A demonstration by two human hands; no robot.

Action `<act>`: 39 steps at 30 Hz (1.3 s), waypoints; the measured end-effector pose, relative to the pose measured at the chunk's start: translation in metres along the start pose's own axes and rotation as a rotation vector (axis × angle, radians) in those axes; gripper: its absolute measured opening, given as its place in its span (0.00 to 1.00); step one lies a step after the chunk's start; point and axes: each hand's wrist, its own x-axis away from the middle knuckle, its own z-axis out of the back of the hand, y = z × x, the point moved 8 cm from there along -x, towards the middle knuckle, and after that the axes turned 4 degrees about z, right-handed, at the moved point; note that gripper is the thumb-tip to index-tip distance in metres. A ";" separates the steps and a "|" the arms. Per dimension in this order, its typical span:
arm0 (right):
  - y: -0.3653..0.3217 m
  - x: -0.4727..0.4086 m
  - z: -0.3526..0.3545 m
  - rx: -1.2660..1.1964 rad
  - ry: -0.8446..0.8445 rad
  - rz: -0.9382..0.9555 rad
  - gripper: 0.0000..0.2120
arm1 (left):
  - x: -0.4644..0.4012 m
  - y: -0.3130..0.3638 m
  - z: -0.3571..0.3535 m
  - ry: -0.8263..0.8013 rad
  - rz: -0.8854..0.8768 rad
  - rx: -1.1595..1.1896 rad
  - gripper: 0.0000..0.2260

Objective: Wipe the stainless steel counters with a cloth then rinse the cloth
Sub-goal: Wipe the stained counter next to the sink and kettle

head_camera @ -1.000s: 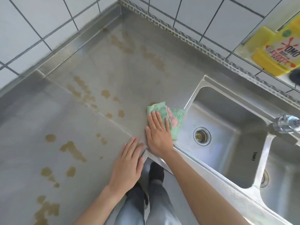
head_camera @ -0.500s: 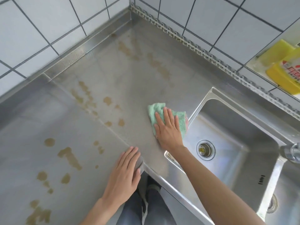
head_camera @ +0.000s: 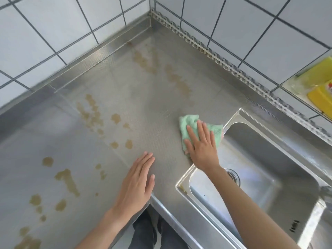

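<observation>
A green cloth [head_camera: 188, 124] lies flat on the stainless steel counter [head_camera: 152, 108], just left of the sink's far left corner. My right hand [head_camera: 202, 146] presses down on the cloth with fingers spread over it. My left hand [head_camera: 137, 184] rests flat and empty on the counter near its inner front corner, fingers together. Brown stains [head_camera: 66, 180] dot the left part of the counter, and fainter streaks [head_camera: 176, 79] run toward the back corner.
A steel sink basin [head_camera: 269, 159] with a drain [head_camera: 233, 175] lies to the right; a second basin [head_camera: 325, 229] shows at the right edge. Yellow bottles [head_camera: 321, 99] stand on a wall ledge at the far right. White tiled walls meet behind the counter. My legs show below the edge.
My right hand has slid the cloth away from me along the sink's left rim toward the back wall. My left hand stays flat near the counter's front corner. The view has tilted upward.
</observation>
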 end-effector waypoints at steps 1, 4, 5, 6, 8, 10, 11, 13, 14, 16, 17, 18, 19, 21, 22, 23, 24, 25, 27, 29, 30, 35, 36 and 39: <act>-0.002 -0.015 0.002 -0.028 0.022 -0.084 0.26 | -0.004 0.001 0.001 0.003 0.014 0.005 0.23; -0.032 -0.029 -0.008 -0.039 0.045 -0.109 0.25 | -0.016 0.004 0.002 0.015 0.064 0.026 0.23; -0.045 -0.021 -0.012 -0.022 0.061 -0.034 0.25 | -0.021 0.005 0.002 0.022 0.072 0.028 0.23; -0.056 -0.006 -0.016 0.005 0.065 0.075 0.24 | -0.026 0.006 0.002 0.029 0.075 0.026 0.23; -0.059 0.029 -0.023 0.053 0.029 0.295 0.24 | -0.038 0.007 0.000 0.034 0.077 0.021 0.23; -0.036 0.048 -0.022 0.058 -0.007 0.405 0.24 | -0.050 0.009 -0.004 0.032 0.073 0.010 0.22; -0.019 0.049 -0.016 0.062 -0.016 0.394 0.25 | -0.057 0.009 -0.005 0.030 0.071 0.002 0.22; 0.021 0.034 0.000 0.068 -0.013 0.267 0.25 | -0.071 0.012 -0.009 0.027 0.055 -0.012 0.22; 0.040 0.019 0.008 0.055 -0.002 0.174 0.25 | -0.080 0.014 -0.010 0.027 0.045 -0.018 0.22; 0.067 -0.019 0.023 0.009 0.022 -0.021 0.25 | -0.099 0.016 -0.010 0.035 0.028 -0.026 0.22; 0.072 -0.038 0.027 -0.017 0.027 -0.114 0.25 | -0.110 0.017 -0.010 0.043 0.025 -0.031 0.22; 0.071 -0.056 0.027 -0.038 0.029 -0.189 0.26 | -0.122 0.018 -0.009 0.054 0.029 -0.038 0.22; 0.062 -0.072 0.026 -0.050 0.033 -0.237 0.26 | -0.135 0.018 -0.007 0.068 0.042 -0.045 0.22; 0.029 -0.088 0.019 -0.049 0.054 -0.202 0.26 | -0.161 0.016 -0.003 0.086 0.087 -0.059 0.22; 0.009 -0.087 0.014 -0.035 0.069 -0.133 0.25 | -0.173 0.015 -0.002 0.092 0.105 -0.066 0.22; -0.007 -0.080 0.009 -0.014 0.074 -0.052 0.25 | -0.184 0.014 -0.001 0.096 0.115 -0.074 0.22; -0.016 -0.069 0.005 0.005 0.073 0.030 0.25 | -0.194 0.013 0.000 0.100 0.122 -0.085 0.22; -0.018 -0.057 0.003 0.015 0.067 0.113 0.24 | -0.204 0.010 0.000 0.102 0.135 -0.095 0.22; -0.003 -0.039 0.004 0.044 0.029 0.241 0.24 | -0.225 -0.004 0.004 0.107 0.199 -0.114 0.24; 0.029 -0.038 0.012 0.099 -0.008 0.240 0.25 | -0.242 -0.023 0.009 0.111 0.296 -0.120 0.25; 0.047 -0.046 0.019 0.117 -0.009 0.183 0.26 | -0.249 -0.030 0.010 0.105 0.322 -0.137 0.25; 0.077 -0.139 0.038 0.017 0.038 -0.221 0.27 | -0.251 -0.036 0.002 0.186 0.283 -0.295 0.27; 0.067 -0.160 0.037 -0.004 0.035 -0.241 0.28 | -0.251 -0.037 0.001 0.197 0.280 -0.302 0.27; 0.015 -0.197 0.029 0.006 0.057 -0.118 0.27 | -0.254 -0.040 0.000 0.208 0.276 -0.340 0.27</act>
